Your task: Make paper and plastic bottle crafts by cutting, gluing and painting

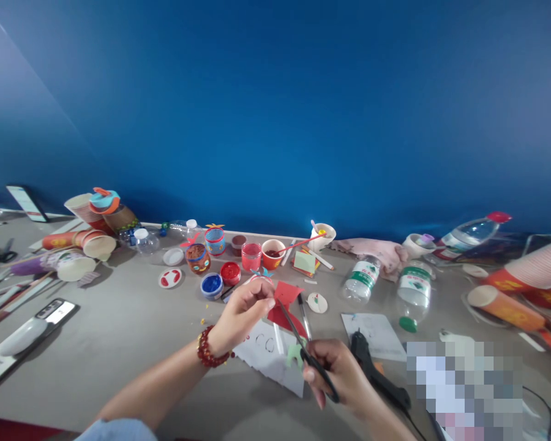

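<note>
My left hand (248,312), with a red bead bracelet on its wrist, pinches a piece of red paper (288,293) above the grey table. My right hand (333,367) is closed round the black handles of a pair of scissors (319,372). The scissors' blades point up and left and lie against the red paper near my left fingertips. Under both hands is a white sheet (264,343) with drawn marks and a scrap of green paper (296,353). A pen (304,315) lies just right of the red paper.
Open jars of blue paint (211,285) and red paint (230,272) stand beyond my left hand, near decorated cups. A black glue gun (376,373) lies right of my right hand. Plastic bottles (362,278) lie farther right. At left are paper cups and a phone (25,343).
</note>
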`<state>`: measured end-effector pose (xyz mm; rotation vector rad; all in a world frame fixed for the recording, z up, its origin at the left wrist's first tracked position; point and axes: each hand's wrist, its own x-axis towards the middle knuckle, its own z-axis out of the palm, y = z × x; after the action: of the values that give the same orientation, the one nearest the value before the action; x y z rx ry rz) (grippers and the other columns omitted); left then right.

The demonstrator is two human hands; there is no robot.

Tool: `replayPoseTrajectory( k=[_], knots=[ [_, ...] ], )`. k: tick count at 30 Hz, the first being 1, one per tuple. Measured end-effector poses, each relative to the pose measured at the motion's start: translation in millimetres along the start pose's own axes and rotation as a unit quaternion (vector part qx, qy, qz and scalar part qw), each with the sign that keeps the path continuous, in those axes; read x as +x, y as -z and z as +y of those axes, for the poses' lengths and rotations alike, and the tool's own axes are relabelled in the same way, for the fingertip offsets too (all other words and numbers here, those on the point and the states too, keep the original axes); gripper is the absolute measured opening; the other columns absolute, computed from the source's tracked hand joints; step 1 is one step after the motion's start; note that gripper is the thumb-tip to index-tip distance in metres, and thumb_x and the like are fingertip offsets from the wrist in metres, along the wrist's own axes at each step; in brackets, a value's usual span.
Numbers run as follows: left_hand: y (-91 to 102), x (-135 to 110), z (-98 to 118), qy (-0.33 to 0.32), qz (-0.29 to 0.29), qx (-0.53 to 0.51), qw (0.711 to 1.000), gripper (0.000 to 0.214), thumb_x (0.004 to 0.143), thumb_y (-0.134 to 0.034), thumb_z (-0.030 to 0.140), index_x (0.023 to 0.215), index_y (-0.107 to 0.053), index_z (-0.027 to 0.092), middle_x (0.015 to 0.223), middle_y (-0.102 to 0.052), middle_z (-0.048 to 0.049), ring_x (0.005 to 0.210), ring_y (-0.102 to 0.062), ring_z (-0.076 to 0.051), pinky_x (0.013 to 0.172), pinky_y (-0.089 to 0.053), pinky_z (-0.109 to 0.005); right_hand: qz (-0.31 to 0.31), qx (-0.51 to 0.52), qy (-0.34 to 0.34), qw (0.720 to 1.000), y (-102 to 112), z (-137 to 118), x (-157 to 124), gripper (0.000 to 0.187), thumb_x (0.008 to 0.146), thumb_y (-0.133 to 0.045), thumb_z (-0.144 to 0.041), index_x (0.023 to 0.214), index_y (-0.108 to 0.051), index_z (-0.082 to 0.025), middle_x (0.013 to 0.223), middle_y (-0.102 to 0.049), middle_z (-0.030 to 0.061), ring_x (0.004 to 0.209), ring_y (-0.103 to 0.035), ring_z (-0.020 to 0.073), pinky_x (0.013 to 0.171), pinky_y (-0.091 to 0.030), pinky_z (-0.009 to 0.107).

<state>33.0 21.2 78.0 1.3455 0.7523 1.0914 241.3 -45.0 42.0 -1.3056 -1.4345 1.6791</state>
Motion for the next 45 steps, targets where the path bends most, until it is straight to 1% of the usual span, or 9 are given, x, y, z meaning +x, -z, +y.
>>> replayPoseTrajectory(
  k=[4,9,16,24,27,30,35,41,45],
  knots=[
    [-0.5,-0.4,-0.2,-0.002,-0.001,-0.007,1.000,0.019,0.085,-0.059,0.031,0.074,-0.054,0.017,0.072,-0.052,-0.0006,0.063,-0.044,-0.011,0.057,-0.036,-0.023,-0.001,0.001,-0.006,1.000,-0.1,-2.0,0.0,0.064,0.056,-0.072,-0.077,0.052,-0.039,-0.022,0.036,-0.049,-0.0039,0.031,-0.045,0.0089,0.036,-0.026,0.019],
    [-1.3,-0.8,1.0,-0.003,0.004,0.011,1.000,0.020,0.084,-0.058,0.030,0.071,-0.051,0.017,0.071,-0.051,-0.0002,0.062,-0.041,-0.011,0.056,-0.035,-0.023,0.003,0.004,-0.006,1.000,-0.6,-3.7,0.7,0.067,0.053,-0.070,-0.081,0.051,-0.039,-0.022,0.035,-0.048,-0.0044,0.030,-0.043,0.0083,0.036,-0.026,0.019],
    [-2.2,0.2,2.0,-0.008,0.010,0.029,1.000,0.021,0.084,-0.058,0.030,0.069,-0.050,0.018,0.069,-0.050,0.0009,0.061,-0.039,-0.011,0.056,-0.033,-0.023,0.013,0.002,-0.007,1.000,-2.4,-1.9,0.7,0.068,0.053,-0.067,-0.084,0.050,-0.038,-0.022,0.034,-0.045,-0.0048,0.029,-0.043,0.0080,0.034,-0.024,0.019],
    [-3.8,0.3,1.7,-0.021,-0.004,0.009,1.000,0.019,0.086,-0.057,0.027,0.071,-0.051,0.017,0.071,-0.049,0.0007,0.062,-0.040,-0.011,0.057,-0.033,-0.023,-0.011,0.020,0.016,1.000,-0.7,3.7,2.1,0.065,0.059,-0.070,-0.077,0.053,-0.037,-0.022,0.037,-0.049,-0.0037,0.031,-0.044,0.0084,0.036,-0.026,0.019],
    [-4.4,0.3,0.9,-0.031,-0.006,0.005,0.999,0.019,0.086,-0.058,0.027,0.072,-0.053,0.017,0.071,-0.047,0.0013,0.063,-0.039,-0.011,0.058,-0.032,-0.023,-0.008,0.027,0.022,0.999,-1.4,3.5,2.6,0.064,0.060,-0.071,-0.076,0.053,-0.036,-0.022,0.038,-0.049,-0.0038,0.032,-0.045,0.0086,0.035,-0.025,0.019],
    [-4.9,0.0,-2.1,-0.033,-0.007,-0.012,0.999,0.019,0.087,-0.059,0.027,0.073,-0.053,0.016,0.072,-0.048,0.0011,0.064,-0.039,-0.010,0.059,-0.033,-0.023,-0.007,0.029,0.026,0.999,-3.0,2.9,2.8,0.063,0.061,-0.070,-0.076,0.054,-0.039,-0.022,0.038,-0.048,-0.0043,0.031,-0.043,0.0078,0.035,-0.026,0.019],
    [-7.8,-2.1,-8.9,-0.011,-0.003,-0.050,0.999,0.017,0.087,-0.061,0.028,0.077,-0.055,0.016,0.075,-0.052,-0.0008,0.067,-0.044,-0.011,0.063,-0.036,-0.024,0.005,0.038,0.018,0.999,-5.2,1.8,2.5,0.064,0.058,-0.071,-0.078,0.053,-0.039,-0.022,0.036,-0.047,-0.0041,0.031,-0.044,0.0088,0.035,-0.026,0.019],
    [-8.8,-1.7,-8.7,-0.003,-0.010,-0.065,0.998,0.016,0.087,-0.061,0.029,0.079,-0.057,0.015,0.076,-0.053,-0.0017,0.069,-0.047,-0.012,0.064,-0.037,-0.025,0.022,0.031,0.043,0.998,-6.1,0.3,2.2,0.062,0.061,-0.071,-0.075,0.052,-0.041,-0.021,0.037,-0.050,-0.0025,0.032,-0.043,0.0085,0.036,-0.028,0.019],
    [-6.5,1.0,-3.9,-0.033,-0.002,-0.046,0.998,0.013,0.088,-0.061,0.025,0.079,-0.057,0.016,0.079,-0.053,-0.0012,0.072,-0.046,-0.012,0.067,-0.037,-0.024,0.016,0.033,0.042,0.998,-5.8,0.9,1.4,0.058,0.063,-0.073,-0.071,0.053,-0.045,-0.020,0.038,-0.052,-0.0019,0.032,-0.042,0.0085,0.037,-0.030,0.020]
  ],
)
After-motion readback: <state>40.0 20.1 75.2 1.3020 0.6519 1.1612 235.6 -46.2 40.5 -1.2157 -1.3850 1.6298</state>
